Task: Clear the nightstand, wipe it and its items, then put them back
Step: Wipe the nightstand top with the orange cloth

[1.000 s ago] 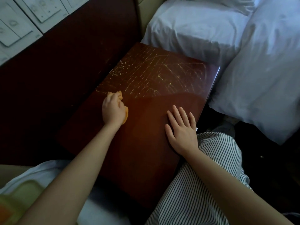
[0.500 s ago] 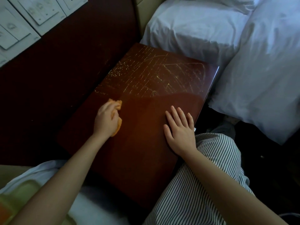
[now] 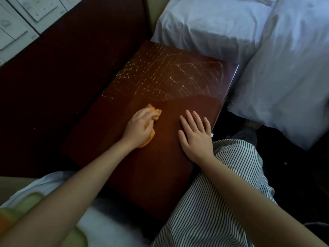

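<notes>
Basically L hand [image 3: 138, 128] grips bunched orange cloth [image 3: 154, 111] mid-nightstand [image 3: 160, 175] to wipe it, while R hand [image 3: 195, 136] lies flat, fingers spread, holding nothing, prob. bracing near the top's right edge.

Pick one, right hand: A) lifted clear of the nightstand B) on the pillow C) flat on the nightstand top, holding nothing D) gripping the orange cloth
C: the right hand lies flat, fingers straight, on the nightstand top; the left hand grips the orange cloth.
</notes>
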`<state>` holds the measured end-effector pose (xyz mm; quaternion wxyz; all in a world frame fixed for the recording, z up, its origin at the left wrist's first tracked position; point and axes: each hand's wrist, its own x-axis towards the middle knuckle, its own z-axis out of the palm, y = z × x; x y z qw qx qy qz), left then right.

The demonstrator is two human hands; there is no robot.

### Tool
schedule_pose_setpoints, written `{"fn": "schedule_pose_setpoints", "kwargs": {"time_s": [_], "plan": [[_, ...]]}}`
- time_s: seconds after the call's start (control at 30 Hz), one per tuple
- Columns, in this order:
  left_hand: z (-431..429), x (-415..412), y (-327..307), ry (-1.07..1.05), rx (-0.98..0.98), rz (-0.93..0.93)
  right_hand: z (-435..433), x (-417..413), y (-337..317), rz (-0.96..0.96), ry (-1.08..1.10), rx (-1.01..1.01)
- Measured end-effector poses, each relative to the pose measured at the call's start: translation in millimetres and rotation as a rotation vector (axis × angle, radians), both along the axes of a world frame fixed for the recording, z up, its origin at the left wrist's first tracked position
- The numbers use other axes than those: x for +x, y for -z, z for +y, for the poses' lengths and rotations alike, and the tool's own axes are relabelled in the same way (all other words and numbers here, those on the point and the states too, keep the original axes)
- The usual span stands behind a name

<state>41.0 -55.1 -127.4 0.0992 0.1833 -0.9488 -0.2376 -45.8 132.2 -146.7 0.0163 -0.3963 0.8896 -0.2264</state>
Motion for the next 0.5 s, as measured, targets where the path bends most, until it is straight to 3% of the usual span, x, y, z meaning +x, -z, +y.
{"fn": "schedule_pose_setpoints", "kwargs": {"time_s": [0.1,0.27,0.37,0.5], "plan": [[-14.6,25.8,1.6,0.065,0.024,-0.039,1.2,-0.2,0.1,-0.018,-0.003,-0.015],[-46.8,22.5,4.0,-0.443,-0.003,0.014,0.2,-1.0,3.2,-0.020,0.007,-0.038],[-46.5,-10.3,2.6,-0.641,-0.007,0.028,-0.2,-1.0,3.6,-0.024,0.012,-0.042],[-28.9,-46.0,3.9,-0.549,-0.012,0.034,0.1,-0.8,3.0,-0.026,0.007,-0.041]]}}
